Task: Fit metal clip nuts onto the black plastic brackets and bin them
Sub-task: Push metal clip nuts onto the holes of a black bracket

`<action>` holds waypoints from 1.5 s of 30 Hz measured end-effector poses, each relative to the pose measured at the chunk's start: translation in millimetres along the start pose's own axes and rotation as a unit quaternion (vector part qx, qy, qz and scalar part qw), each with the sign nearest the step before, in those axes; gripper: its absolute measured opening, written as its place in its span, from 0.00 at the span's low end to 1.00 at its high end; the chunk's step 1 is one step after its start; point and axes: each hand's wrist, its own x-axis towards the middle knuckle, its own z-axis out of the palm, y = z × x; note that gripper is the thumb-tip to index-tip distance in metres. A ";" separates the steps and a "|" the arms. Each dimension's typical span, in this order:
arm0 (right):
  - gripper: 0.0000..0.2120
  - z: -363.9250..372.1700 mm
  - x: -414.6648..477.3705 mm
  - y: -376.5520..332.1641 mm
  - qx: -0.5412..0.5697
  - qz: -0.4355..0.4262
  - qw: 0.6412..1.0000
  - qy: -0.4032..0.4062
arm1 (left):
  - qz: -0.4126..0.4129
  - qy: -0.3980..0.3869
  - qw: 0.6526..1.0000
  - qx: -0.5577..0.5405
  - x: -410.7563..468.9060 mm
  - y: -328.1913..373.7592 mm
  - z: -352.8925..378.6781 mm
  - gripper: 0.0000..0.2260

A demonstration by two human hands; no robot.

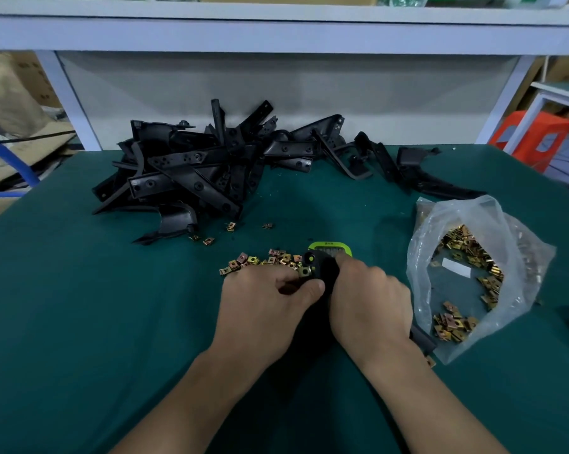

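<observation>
Pointing away from the person, the far end of the black bracket (323, 274) is raised just in front of both hands. Its long axis is seen to run from far to near, and the lower part is hidden by the hands. A clip nut (304, 271) is seated on the left edge of that far end. A black piece beside the right wrist was noted; whether it belongs to the same bracket cannot be told.

Surface: green table mat (80, 290). A pile of brackets (204, 165) lies at the far side, loose clip nuts (260, 260) just beyond the left hand, a plastic bag (519, 257) of clip nuts to the right, and a green timer (330, 250) behind the bracket. A white shelf (276, 31) spans overhead; cardboard boxes (11, 93) and an orange stool (532, 136) stand beyond the table.

Left hand (270, 299): fingers curled, thumb pressed to the bracket below the clip nut. Right hand (371, 299): fingers wrapped round the bracket.
</observation>
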 end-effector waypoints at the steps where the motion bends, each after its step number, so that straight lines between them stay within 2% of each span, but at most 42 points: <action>1: 0.18 0.0 0.0 0.2 0.004 -0.002 1.000 0.002 | -0.003 0.001 1.000 -0.002 -0.6 0.8 0.1 0.15; 6: 0.18 0.7 -2.3 -0.2 0.028 -0.018 0.999 0.016 | -0.025 -0.010 1.000 0.000 -0.2 2.9 10.4 0.20; 11: 0.16 2.7 -1.6 -0.8 0.013 -0.023 1.000 0.015 | 0.008 0.011 0.999 0.041 0.0 0.3 16.2 0.18; 15: 0.15 2.8 -1.5 -0.7 0.018 -0.024 0.999 0.020 | 0.013 0.012 0.999 0.032 1.1 0.0 17.9 0.17; 19: 0.15 1.7 -1.7 0.9 0.034 -0.026 0.999 0.017 | 0.005 0.009 0.999 0.031 0.9 -2.3 17.2 0.21; 24: 0.14 1.7 -2.8 1.0 0.040 -0.025 0.999 0.009 | 0.010 0.009 0.995 0.102 1.9 -5.0 18.1 0.27; 33: 0.08 3.4 -3.4 -0.4 0.024 -0.027 0.999 0.014 | 0.034 0.012 0.991 0.125 -4.2 0.0 19.0 0.25; 37: 0.13 1.8 -1.6 3.3 0.042 -0.022 0.999 0.007 | 0.016 -0.039 0.999 -0.020 1.3 -3.8 12.5 0.25; 42: 0.16 1.6 0.3 4.8 0.022 -0.027 0.999 -0.020 | -0.064 -0.068 0.977 -0.190 6.2 -0.6 9.7 0.23; 45: 0.20 -0.5 -2.0 3.7 0.019 -0.043 0.999 -0.024 | -0.066 -0.059 0.973 -0.211 5.8 3.8 11.7 0.24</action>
